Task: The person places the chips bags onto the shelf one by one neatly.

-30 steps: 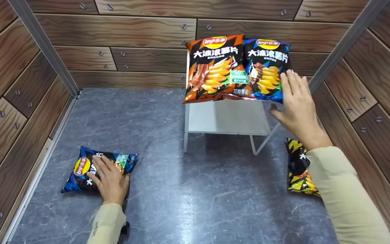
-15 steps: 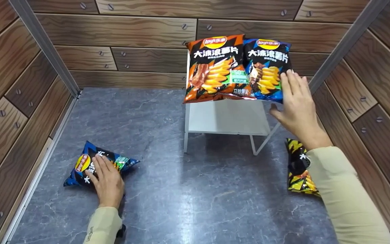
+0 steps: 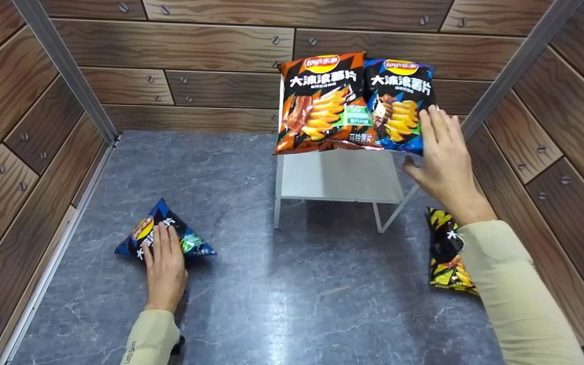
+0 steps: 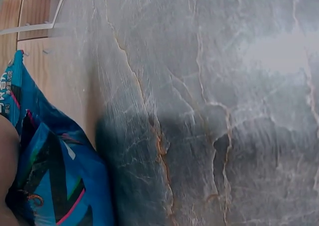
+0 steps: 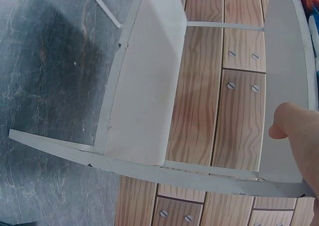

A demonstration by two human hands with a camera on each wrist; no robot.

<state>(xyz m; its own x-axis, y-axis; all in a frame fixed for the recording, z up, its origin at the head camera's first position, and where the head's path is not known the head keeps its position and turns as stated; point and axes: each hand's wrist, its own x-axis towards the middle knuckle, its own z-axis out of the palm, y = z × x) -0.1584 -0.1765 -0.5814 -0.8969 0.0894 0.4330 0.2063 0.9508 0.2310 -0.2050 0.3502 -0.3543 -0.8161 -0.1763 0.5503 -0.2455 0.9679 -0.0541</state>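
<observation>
At the lower left of the head view, my left hand (image 3: 164, 276) grips a blue and black bag of chips (image 3: 190, 243), its fingers over the printed front and its thumb hidden. Pinched into a three-cornered shape, that bag (image 4: 65, 181) casts a shadow on the floor in the left wrist view. My right hand (image 3: 446, 162) touches the right edge of another blue bag of chips (image 3: 398, 94) with straight fingers. An orange bag of chips (image 3: 322, 104) lies beside it on top of the white rack. In the right wrist view the right thumb (image 5: 283, 124) sits below the rack's top shelf.
The white rack (image 3: 342, 177) has a lower shelf and thin metal legs. A yellow and black bag of chips (image 3: 444, 253) lies on the grey marbled floor (image 3: 241, 284), partly behind the right sleeve. Wood-patterned walls (image 3: 180, 48) enclose the floor on three sides.
My left hand has turned the blue bag and shifted it right and a little farther away, and the bag has become more three-cornered. The right hand stays on the rack's blue bag.
</observation>
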